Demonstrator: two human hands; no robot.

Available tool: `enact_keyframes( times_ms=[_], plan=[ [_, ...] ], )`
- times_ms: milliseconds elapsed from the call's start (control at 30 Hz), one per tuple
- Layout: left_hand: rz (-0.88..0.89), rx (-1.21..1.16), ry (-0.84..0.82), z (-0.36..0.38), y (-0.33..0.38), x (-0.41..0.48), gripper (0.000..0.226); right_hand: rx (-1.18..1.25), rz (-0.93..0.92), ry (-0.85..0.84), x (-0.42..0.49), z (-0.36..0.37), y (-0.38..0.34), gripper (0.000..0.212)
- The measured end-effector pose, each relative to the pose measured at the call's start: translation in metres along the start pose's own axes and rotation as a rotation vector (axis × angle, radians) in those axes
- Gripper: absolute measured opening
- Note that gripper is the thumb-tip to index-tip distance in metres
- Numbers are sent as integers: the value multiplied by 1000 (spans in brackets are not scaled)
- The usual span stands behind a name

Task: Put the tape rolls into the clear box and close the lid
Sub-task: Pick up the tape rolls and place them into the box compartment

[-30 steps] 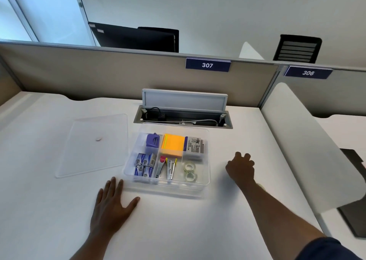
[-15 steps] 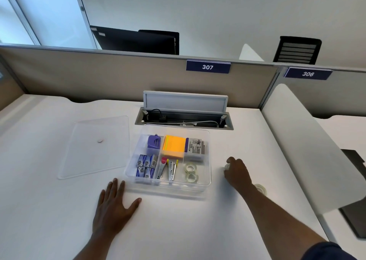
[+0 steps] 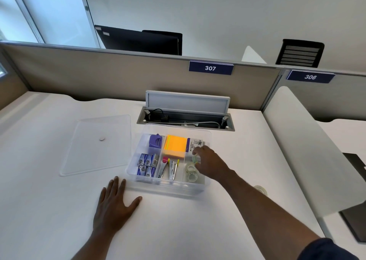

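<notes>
The clear box stands open in the middle of the white desk, divided into compartments. My right hand is over its right side, fingers shut on a clear tape roll held above the right compartment. Two tape rolls lie in that compartment below the hand. Another tape roll rests on the desk to the right, partly hidden by my forearm. The clear lid lies flat on the desk left of the box. My left hand is pressed flat on the desk in front of the box's left corner.
The box also holds a purple sharpener, orange sticky notes, staple boxes and staplers. An open cable tray sits behind the box. A white divider panel borders the desk on the right.
My right hand closed on a tape roll on the desk right of the box, lifted it, and carried it left over the box's right compartment. My left hand stayed flat.
</notes>
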State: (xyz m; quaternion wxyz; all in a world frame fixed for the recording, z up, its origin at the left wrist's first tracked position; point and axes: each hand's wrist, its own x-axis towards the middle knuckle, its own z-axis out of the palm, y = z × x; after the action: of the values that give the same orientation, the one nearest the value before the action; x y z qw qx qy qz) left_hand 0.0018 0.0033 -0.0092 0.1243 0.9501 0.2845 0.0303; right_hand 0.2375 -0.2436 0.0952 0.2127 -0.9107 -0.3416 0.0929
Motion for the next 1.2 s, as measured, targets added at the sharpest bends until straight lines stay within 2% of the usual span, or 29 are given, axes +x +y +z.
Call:
enact_keyframes(
  times_ms=[133,267,367,467,533,600,700,800,900,967,1067,1200],
  plan=[
    [-4,-1,-4,2,-1,0,100,-87,41,-113,-4,11,0,39],
    [-1,0,0,2,-1,0,100,-118,35,-97,-4,14,-3,42],
    [1,-2,6,3,-2,1,100,-120,14,13,-3,13,-4,42],
    [6,4,10,3,-2,1,101,-158,59,231,-7,7,-1,36],
    [11,5,15,3,-1,1,102,-192,172,406,-12,1,6,31],
    [15,2,26,3,-1,0,103,-230,378,470,-20,-4,18,29],
    [17,0,32,2,-1,0,105,-221,793,324,-35,-5,39,37],
    [15,-3,32,2,0,0,103,-95,994,141,-56,-5,69,50],
    [10,-1,27,2,0,-1,99,11,1040,-8,-74,0,91,47],
    [10,0,28,2,-1,-1,98,-84,1039,-39,-79,7,92,39],
    [13,1,26,1,-1,-1,98,-250,949,19,-80,12,85,26],
    [12,-12,29,2,0,-1,98,-160,795,82,-69,8,77,26]
  ],
)
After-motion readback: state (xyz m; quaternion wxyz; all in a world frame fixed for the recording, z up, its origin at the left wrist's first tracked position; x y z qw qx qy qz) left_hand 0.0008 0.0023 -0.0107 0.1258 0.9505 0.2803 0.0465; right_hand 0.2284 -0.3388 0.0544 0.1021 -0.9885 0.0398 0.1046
